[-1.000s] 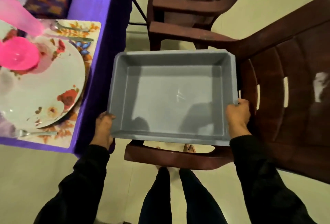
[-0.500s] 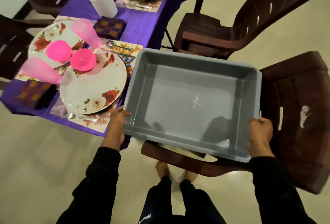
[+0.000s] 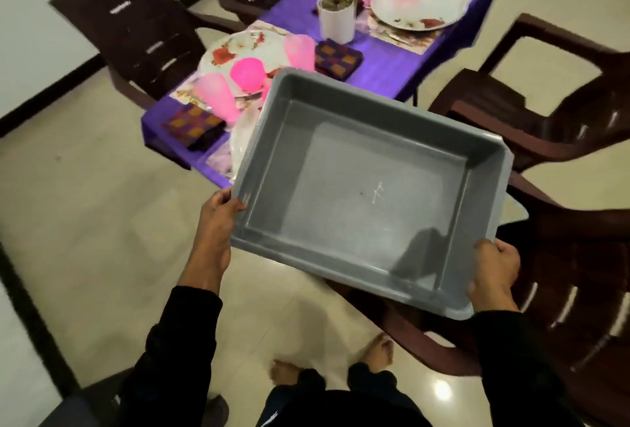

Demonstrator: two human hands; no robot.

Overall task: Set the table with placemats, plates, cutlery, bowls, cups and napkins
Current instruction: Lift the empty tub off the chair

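I hold an empty grey plastic tub (image 3: 375,195) in the air, tilted, in front of me. My left hand (image 3: 218,218) grips its near left corner and my right hand (image 3: 494,273) grips its near right corner. Behind it stands the table under a purple cloth (image 3: 392,65). On it lie floral plates (image 3: 414,5), pink bowls (image 3: 247,74), pink cups (image 3: 300,50), folded checked napkins (image 3: 337,58) and placemats with cutlery. The tub hides part of the nearest plate.
Dark brown plastic chairs surround the table: one at the right (image 3: 559,113), one under the tub at the lower right (image 3: 579,290), two on the far left (image 3: 136,28). A white pot with a plant (image 3: 335,17) stands mid-table. My bare feet are on the tiled floor.
I have lifted the tub off the chair and stepped back. The view has swung up and left, so the whole table shows now and the tub tilts toward the table.
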